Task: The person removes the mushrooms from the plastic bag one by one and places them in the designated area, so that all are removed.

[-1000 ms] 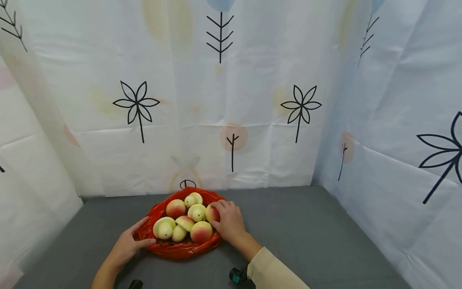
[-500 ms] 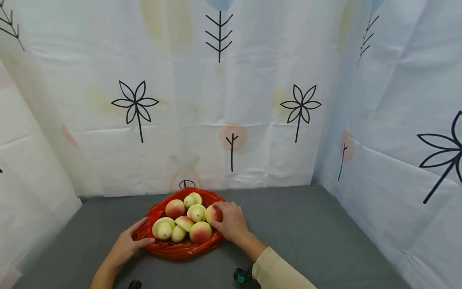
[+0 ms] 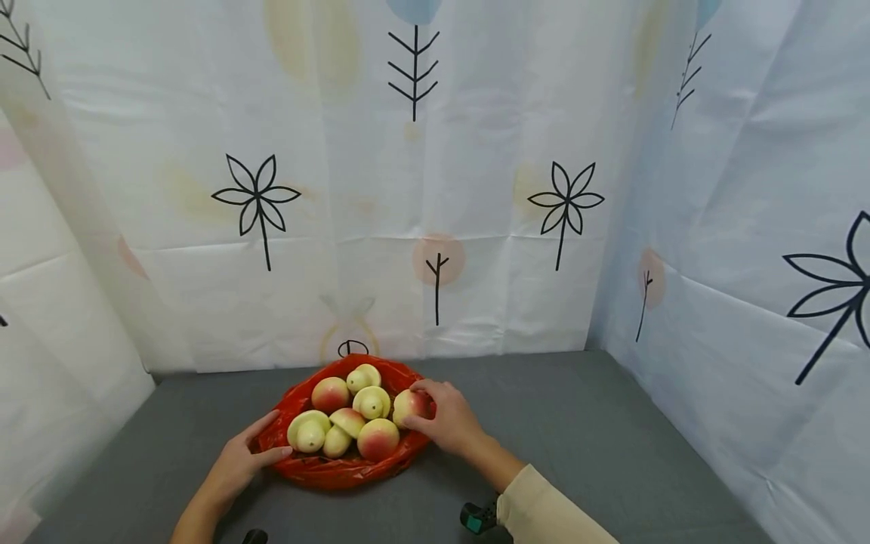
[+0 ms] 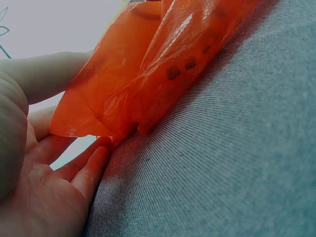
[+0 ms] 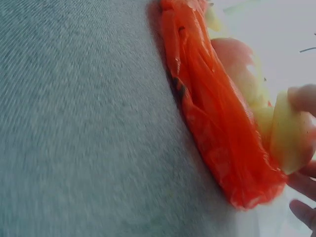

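Note:
A red plastic bag (image 3: 340, 477) with its rim rolled down lies on the table, holding several peaches and pale yellow knobbed pieces. My left hand (image 3: 234, 462) holds the bag's left edge, thumb at the near side and fingers farther back. In the left wrist view, the thumb and fingers stand on either side of the thin red plastic (image 4: 113, 84). My right hand (image 3: 454, 421) grips a red-and-yellow peach (image 3: 405, 406) at the bag's right rim. The right wrist view shows fingertips on this peach (image 5: 286, 136), just above the red edge (image 5: 212, 118).
Another peach (image 3: 378, 440) sits at the front of the bag, one (image 3: 330, 394) at the back left. A yellow knobbed piece (image 3: 371, 403) lies between them. Grey cloth (image 3: 578, 438) covers the table, and patterned white curtains (image 3: 476, 151) enclose it. A black device (image 3: 478, 518) is by the right sleeve.
My right hand has moved to the right with the peach, away from the yellow piece beside it and over the bag's rim. My left hand stays at the left edge.

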Tool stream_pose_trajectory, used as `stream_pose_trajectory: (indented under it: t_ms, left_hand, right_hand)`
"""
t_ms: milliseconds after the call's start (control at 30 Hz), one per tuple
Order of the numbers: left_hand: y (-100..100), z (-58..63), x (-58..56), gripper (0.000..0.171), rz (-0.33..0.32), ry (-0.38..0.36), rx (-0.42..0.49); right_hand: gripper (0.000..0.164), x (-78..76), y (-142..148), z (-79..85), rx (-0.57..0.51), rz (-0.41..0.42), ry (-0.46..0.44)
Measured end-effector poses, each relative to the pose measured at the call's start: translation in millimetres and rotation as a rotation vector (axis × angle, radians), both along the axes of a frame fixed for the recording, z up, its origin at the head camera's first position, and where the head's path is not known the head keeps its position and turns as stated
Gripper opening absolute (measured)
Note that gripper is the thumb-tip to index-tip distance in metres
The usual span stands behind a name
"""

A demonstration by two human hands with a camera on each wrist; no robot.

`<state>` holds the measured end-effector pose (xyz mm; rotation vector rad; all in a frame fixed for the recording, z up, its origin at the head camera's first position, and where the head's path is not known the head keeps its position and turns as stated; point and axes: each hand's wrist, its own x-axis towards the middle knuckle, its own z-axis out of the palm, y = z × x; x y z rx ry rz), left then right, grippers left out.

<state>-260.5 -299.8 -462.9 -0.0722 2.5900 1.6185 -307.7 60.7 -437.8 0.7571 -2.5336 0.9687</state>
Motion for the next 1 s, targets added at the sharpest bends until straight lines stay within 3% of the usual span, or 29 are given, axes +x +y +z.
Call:
stream_pose_trajectory:
  t_ms: [200,400,667,900,1000]
  left_hand:
    - [0.0,0.6,0.2,0.090,0.005,-0.002,0.013]
    - [0.9,1.2,0.7,0.090,0.002,-0.002,0.016]
    - [1.7,0.2,-0.3,0.090,0.008,-0.012,0.016]
    - [0.5,1.2,-0.5,0.090,0.005,-0.011,0.006]
    - [0.8,1.3,0.5,0.090,0.005,-0.011,0.003]
  right_hand:
    - [0.043,-0.2,14.9,2.5,-0.051,0.107,-0.005]
    - [0.039,-2.8,30.3,-0.5,-0.210,0.158,-0.042]
    - [0.036,-9.2,50.5,-6.2,-0.363,0.123,-0.087]
    - [0.034,5.4,62.9,17.0,-0.396,0.101,-0.150]
    - [0.033,6.0,67.9,19.1,-0.386,0.086,-0.186]
